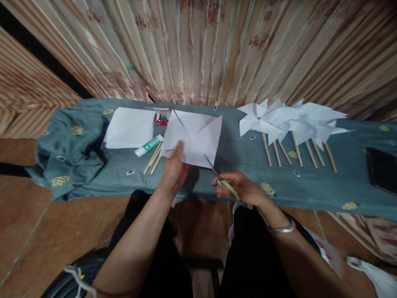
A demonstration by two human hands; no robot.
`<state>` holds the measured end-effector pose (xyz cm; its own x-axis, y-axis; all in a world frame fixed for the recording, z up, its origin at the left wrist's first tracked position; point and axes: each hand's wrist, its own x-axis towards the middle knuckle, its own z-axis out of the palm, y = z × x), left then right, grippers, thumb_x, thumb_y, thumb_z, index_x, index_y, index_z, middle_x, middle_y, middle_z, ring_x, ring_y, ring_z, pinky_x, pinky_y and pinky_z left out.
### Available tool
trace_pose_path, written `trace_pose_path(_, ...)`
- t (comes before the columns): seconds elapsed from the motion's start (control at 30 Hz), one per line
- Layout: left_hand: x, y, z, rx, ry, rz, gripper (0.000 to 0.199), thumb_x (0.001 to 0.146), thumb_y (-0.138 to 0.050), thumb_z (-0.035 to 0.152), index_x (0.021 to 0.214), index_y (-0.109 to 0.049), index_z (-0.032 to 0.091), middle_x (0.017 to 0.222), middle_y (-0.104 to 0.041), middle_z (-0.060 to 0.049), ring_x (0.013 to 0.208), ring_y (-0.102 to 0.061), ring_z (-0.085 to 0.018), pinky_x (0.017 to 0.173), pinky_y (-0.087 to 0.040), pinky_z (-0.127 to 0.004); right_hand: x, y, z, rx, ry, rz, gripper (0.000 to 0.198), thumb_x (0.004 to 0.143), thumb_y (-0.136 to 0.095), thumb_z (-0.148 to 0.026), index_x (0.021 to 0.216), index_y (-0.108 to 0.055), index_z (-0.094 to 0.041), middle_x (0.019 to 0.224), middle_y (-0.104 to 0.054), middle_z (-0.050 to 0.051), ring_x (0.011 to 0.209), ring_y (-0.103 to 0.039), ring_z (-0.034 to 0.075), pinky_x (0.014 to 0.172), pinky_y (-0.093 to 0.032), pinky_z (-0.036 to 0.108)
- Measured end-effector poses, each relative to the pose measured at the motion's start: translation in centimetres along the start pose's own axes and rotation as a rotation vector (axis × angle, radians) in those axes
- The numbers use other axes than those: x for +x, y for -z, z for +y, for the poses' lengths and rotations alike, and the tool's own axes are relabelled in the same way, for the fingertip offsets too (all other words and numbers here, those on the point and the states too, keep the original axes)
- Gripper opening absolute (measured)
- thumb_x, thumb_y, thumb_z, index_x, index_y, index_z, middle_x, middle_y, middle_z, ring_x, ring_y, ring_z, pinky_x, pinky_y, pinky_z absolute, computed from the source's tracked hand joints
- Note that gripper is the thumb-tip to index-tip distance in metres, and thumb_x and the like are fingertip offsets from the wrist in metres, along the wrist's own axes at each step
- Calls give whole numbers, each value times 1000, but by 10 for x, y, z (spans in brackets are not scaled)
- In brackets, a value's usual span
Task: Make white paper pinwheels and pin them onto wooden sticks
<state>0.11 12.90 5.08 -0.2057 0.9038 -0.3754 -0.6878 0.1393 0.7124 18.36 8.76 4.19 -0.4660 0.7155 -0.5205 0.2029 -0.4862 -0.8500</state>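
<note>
From the head view, the left hand [174, 169] pinches the near edge of a creased square sheet of white paper [194, 138], thumb on top, holding it tilted just above the cloth-covered surface [235, 174]. The right hand [238, 188] has its fingers closed through the green handles of a pair of scissors [218, 176], whose blades point up toward the sheet's lower right corner, the tip about touching its edge. Judging by the diagonal folds, the step in hand looks like cutting inward from a corner along a crease; the next move would call for lining the blades up with that fold and stopping short of the centre. Left of the sheet lie a paper stack [130, 127], a glue stick [149, 145], wooden sticks [154, 158] and a small box of pins [161, 118]; finished pinwheels [288, 121] lie to the right.
</note>
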Motion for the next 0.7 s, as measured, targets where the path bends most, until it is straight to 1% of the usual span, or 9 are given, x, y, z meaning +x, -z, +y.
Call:
trace_pose_path(0.17, 0, 0, 1, 2, 3, -8, 25, 91, -56, 17, 114, -64, 19, 95, -75, -2, 90, -72, -16, 83, -58, -28, 1, 0, 0, -8, -6, 19, 51, 53, -86, -54, 77, -64, -15, 61, -59, -3, 57, -54, 9, 54, -42, 23)
trace_pose_path(0.33, 1, 2, 0, -7, -26, -22, 27, 91, -56, 16, 117, -63, 19, 90, -75, -1, 85, -72, -14, 86, -57, -27, 1, -1, 0, 24, -20, 34, 54, 49, -87, -55, 78, -65, -15, 60, -60, -4, 55, -52, 8, 51, -39, 21)
trace_pose_path(0.53, 2, 4, 0, -17, -25, -14, 30, 88, -62, 17, 118, -63, 18, 95, -76, -3, 92, -71, -16, 88, -56, -29, 3, -1, 3, 34, -17, 41, 53, 49, -87, -55, 77, -65, -15, 60, -59, -4, 55, -53, 8, 52, -40, 21)
trace_pose_path(0.7, 1, 2, -2, -32, -2, 16, 33, 87, -63, 16, 120, -63, 19, 103, -75, -4, 97, -71, -17, 91, -55, -29, 2, 0, 3, 7, 17, 24, 49, 53, -85, -54, 76, -65, -15, 61, -57, -3, 56, -51, 9, 52, -38, 22)
